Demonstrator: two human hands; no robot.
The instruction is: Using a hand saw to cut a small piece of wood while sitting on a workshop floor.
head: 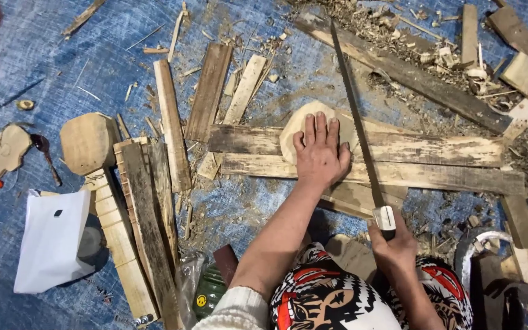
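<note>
Left hand (319, 153) flat, fingers spread, pressing pale rounded wood piece (304, 125) onto planks (435, 174) | right hand (392, 241) gripped tight round saw (355, 116) handle, blade just beside left hand | blue tarp (44, 67) floor, shavings around

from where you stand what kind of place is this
Probably an informal floor-level woodworking spot: rough weathered wooden planks, pale curled wood shavings over a blue tarp, and a long thin-bladed handsaw in the right hand.
</note>
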